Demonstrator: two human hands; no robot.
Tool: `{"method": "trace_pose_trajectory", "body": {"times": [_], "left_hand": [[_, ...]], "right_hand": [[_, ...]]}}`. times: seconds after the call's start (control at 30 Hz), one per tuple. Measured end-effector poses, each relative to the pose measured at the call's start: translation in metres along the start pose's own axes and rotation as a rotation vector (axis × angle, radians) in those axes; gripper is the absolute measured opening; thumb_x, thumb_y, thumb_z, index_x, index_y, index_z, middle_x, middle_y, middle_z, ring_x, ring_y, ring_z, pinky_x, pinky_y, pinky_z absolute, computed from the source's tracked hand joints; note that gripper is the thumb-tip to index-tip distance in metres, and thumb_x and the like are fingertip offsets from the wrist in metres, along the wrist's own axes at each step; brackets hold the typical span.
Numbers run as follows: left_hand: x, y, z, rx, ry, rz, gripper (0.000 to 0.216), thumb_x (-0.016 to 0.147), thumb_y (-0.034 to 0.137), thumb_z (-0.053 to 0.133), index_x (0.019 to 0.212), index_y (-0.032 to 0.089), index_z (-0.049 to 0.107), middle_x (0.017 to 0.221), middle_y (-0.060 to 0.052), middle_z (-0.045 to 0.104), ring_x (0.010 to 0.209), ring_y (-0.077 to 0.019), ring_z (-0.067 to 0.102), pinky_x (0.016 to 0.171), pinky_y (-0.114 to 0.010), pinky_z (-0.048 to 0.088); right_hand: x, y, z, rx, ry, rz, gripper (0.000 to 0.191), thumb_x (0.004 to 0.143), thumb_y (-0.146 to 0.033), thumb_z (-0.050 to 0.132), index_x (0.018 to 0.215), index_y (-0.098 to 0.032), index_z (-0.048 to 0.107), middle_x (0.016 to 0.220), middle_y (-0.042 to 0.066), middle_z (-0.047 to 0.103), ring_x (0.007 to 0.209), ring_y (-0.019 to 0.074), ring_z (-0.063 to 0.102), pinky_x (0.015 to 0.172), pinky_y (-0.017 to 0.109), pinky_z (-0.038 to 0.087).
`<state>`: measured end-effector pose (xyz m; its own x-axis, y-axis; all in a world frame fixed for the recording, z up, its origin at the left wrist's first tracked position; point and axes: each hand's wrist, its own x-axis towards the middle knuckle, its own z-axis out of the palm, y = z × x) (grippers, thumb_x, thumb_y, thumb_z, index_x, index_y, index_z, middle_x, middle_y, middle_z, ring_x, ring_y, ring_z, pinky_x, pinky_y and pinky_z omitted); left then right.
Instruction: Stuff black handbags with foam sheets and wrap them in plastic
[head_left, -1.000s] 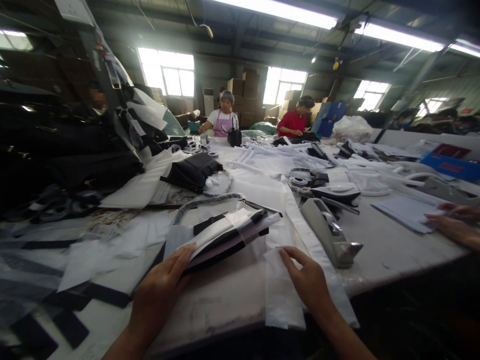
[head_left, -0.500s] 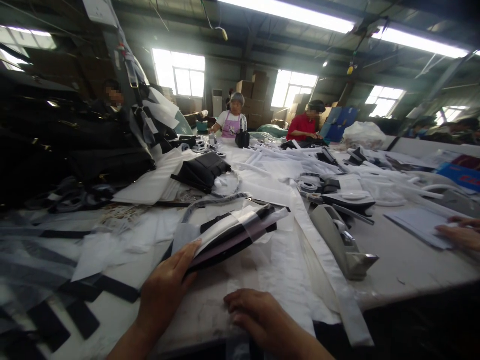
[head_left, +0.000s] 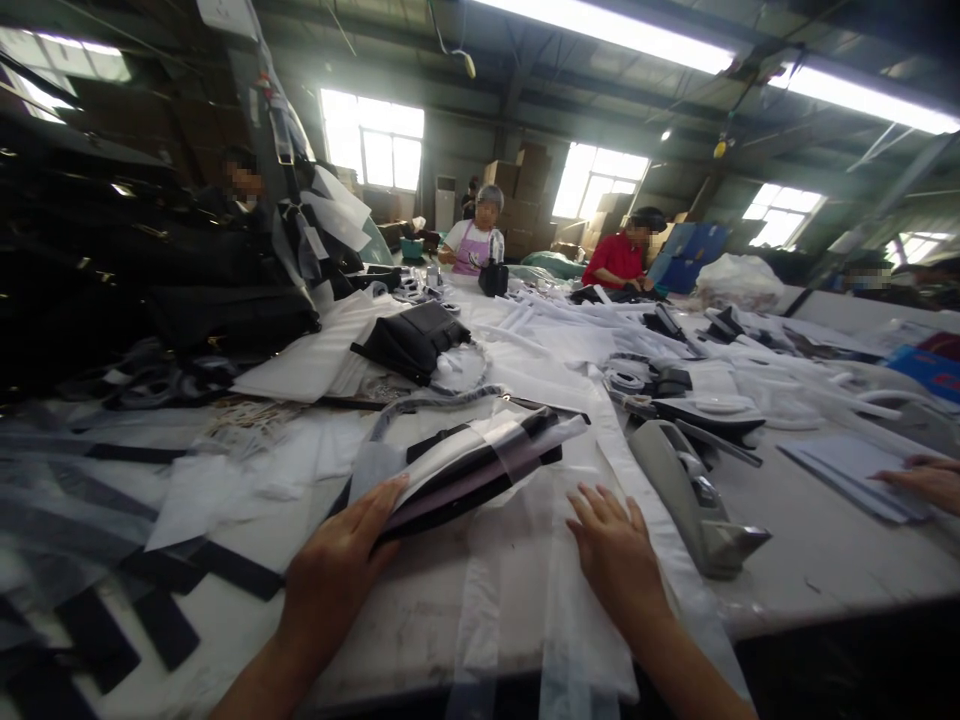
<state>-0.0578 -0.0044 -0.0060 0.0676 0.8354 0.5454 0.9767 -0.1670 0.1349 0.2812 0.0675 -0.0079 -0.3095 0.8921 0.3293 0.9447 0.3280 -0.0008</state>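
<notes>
A black handbag (head_left: 517,462) lies on its side at the table's middle, with a white sheet and a mauve layer showing along its edge. Its strap (head_left: 420,402) is wrapped in greyish film and arcs behind it. My left hand (head_left: 341,560) grips the bag's near left end, fingers on top and the thumb hidden or partly under it. To the right of the bag, my right hand (head_left: 619,550) has its fingers spread, palm down, over translucent plastic film (head_left: 559,600) and white sheeting on the table. Nothing is seen within its fingers.
A grey tape dispenser (head_left: 694,500) stands right of my right hand. Another black bag (head_left: 412,340) lies behind, beside white sheets. Black strips (head_left: 236,567) lie at left. A co-worker's hand (head_left: 926,483) touches white sheets (head_left: 847,470) at far right. Two people work across the table.
My right hand has moved right and away from me, from the near table edge onto the film, its fingers spreading. My left hand stays on the handbag. The view has shifted slightly.
</notes>
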Motion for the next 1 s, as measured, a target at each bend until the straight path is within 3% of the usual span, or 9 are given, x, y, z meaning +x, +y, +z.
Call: {"method": "trace_pose_trajectory", "body": {"times": [0.13, 0.27, 0.37, 0.43, 0.57, 0.7, 0.8, 0.9, 1.0], "left_hand": [[0.001, 0.002, 0.001, 0.011, 0.008, -0.003, 0.056, 0.091, 0.017, 0.045, 0.146, 0.027, 0.040, 0.136, -0.004, 0.062, 0.111, -0.0229, 0.067, 0.084, -0.032, 0.056], [0.000, 0.001, 0.001, 0.005, 0.015, -0.006, 0.055, 0.093, 0.018, 0.045, 0.147, 0.028, 0.038, 0.138, -0.004, 0.061, 0.113, -0.0220, 0.066, 0.085, -0.031, 0.056], [-0.002, -0.003, 0.001, -0.018, 0.037, -0.037, 0.055, 0.094, 0.021, 0.047, 0.148, 0.028, 0.036, 0.138, -0.003, 0.061, 0.112, -0.0214, 0.067, 0.084, -0.030, 0.056], [-0.002, -0.006, 0.001, -0.033, 0.062, -0.066, 0.055, 0.094, 0.023, 0.049, 0.148, 0.028, 0.036, 0.137, -0.003, 0.061, 0.111, -0.0213, 0.067, 0.085, -0.029, 0.056], [0.000, -0.010, -0.001, -0.046, 0.093, -0.133, 0.055, 0.094, 0.027, 0.053, 0.148, 0.027, 0.037, 0.135, -0.004, 0.063, 0.107, -0.0219, 0.070, 0.085, -0.028, 0.056], [0.002, -0.009, -0.001, -0.062, 0.111, -0.162, 0.054, 0.095, 0.029, 0.053, 0.147, 0.027, 0.039, 0.133, -0.004, 0.064, 0.105, -0.0224, 0.070, 0.085, -0.028, 0.056], [0.001, -0.010, -0.001, -0.065, 0.120, -0.146, 0.053, 0.096, 0.031, 0.051, 0.147, 0.027, 0.039, 0.135, -0.005, 0.063, 0.107, -0.0228, 0.070, 0.086, -0.029, 0.056], [-0.001, -0.014, -0.001, -0.068, 0.142, -0.099, 0.051, 0.096, 0.031, 0.050, 0.146, 0.025, 0.040, 0.134, -0.005, 0.063, 0.109, -0.0229, 0.069, 0.087, -0.029, 0.056], [-0.006, -0.018, -0.002, -0.066, 0.154, -0.054, 0.049, 0.096, 0.029, 0.049, 0.145, 0.023, 0.042, 0.133, -0.006, 0.064, 0.109, -0.0226, 0.069, 0.088, -0.030, 0.056]], "right_hand": [[-0.006, -0.051, 0.006, 0.316, -0.055, -0.189, 0.045, 0.097, -0.024, 0.049, 0.141, -0.013, 0.051, 0.146, 0.014, 0.052, 0.140, 0.0285, 0.042, 0.114, 0.048, 0.038], [0.004, -0.099, 0.015, 0.474, -0.238, -0.191, 0.084, 0.083, -0.042, 0.071, 0.153, -0.017, 0.032, 0.159, 0.016, 0.031, 0.147, 0.0352, 0.027, 0.117, 0.054, 0.030], [0.017, -0.110, 0.006, 0.633, -0.352, -0.457, 0.063, 0.084, -0.043, 0.071, 0.142, -0.030, 0.051, 0.153, 0.007, 0.044, 0.145, 0.0308, 0.033, 0.120, 0.050, 0.022], [0.021, -0.108, -0.003, 0.756, -0.351, -0.522, 0.030, 0.091, -0.040, 0.064, 0.119, -0.031, 0.070, 0.132, 0.002, 0.066, 0.129, 0.0233, 0.054, 0.115, 0.038, 0.034], [0.024, -0.097, -0.012, 0.764, -0.174, -0.211, 0.042, 0.104, -0.035, 0.036, 0.089, -0.019, 0.072, 0.089, 0.007, 0.073, 0.084, 0.0175, 0.069, 0.082, 0.028, 0.053], [0.036, -0.098, 0.000, 0.689, -0.097, -0.084, 0.033, 0.102, -0.034, 0.041, 0.117, -0.016, 0.065, 0.118, 0.015, 0.068, 0.111, 0.0253, 0.063, 0.096, 0.040, 0.048], [0.057, -0.106, 0.015, 0.675, -0.140, -0.185, 0.039, 0.093, -0.037, 0.059, 0.129, -0.021, 0.061, 0.136, 0.014, 0.060, 0.128, 0.0312, 0.052, 0.105, 0.048, 0.043], [0.087, -0.108, 0.030, 0.705, -0.207, -0.400, 0.019, 0.089, -0.034, 0.067, 0.106, -0.029, 0.073, 0.120, 0.002, 0.071, 0.117, 0.0237, 0.061, 0.103, 0.039, 0.046], [0.112, -0.100, 0.041, 0.718, -0.183, -0.443, 0.017, 0.093, -0.033, 0.063, 0.099, -0.020, 0.071, 0.103, 0.001, 0.072, 0.095, 0.0194, 0.067, 0.088, 0.037, 0.054]]}}
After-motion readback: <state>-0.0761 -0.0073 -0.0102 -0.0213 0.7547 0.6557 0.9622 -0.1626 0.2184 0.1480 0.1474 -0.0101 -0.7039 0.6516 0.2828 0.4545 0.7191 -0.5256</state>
